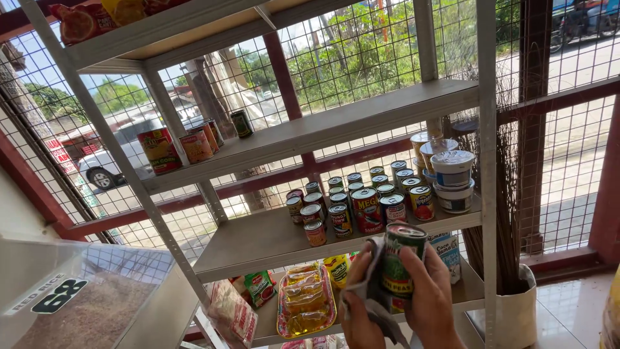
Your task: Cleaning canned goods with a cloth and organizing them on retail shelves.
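Observation:
My right hand (pixel 434 298) grips a green-labelled tin can (pixel 402 262), held upright in front of the middle shelf (pixel 258 239). My left hand (pixel 360 309) holds a grey cloth (pixel 371 291) pressed against the can's left side. Just behind the can, a group of several tins (pixel 361 203) stands on the right half of that shelf. Stacked white plastic tubs (pixel 452 178) sit at the shelf's right end.
The upper shelf (pixel 336 123) carries a red can (pixel 159 150) and a few more tins at its left. The lower shelf holds snack packets (pixel 306 300) and sachets. A clear bin of brown rice (pixel 84 304) is at the lower left. A broom in a white sack (pixel 513 304) leans at the right.

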